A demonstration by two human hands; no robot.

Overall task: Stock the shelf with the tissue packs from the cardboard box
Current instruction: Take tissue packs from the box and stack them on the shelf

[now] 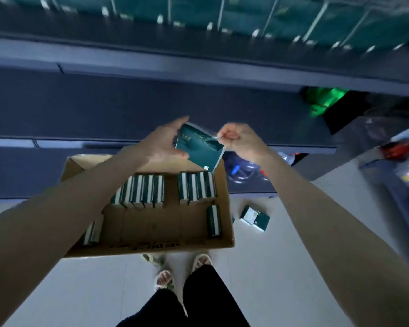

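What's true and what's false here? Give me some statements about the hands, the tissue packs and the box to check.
1. The left hand and the right hand both hold one tissue pack. True.
2. The cardboard box is empty. False: boxed packs stand on edge inside it.
3. A loose pack lies on the floor, right of the box. True.
4. The upper shelf holds nothing. False: green shelf packs line it.

A: Entry: cardboard box (151, 247). Free room?
B: Open top; bare floor at near middle; narrow gap splitting the far row.
A: Obstructions?
B: Far row of tissue packs (147, 191); one left-wall pack (93, 231); one right-wall pack (213, 220).
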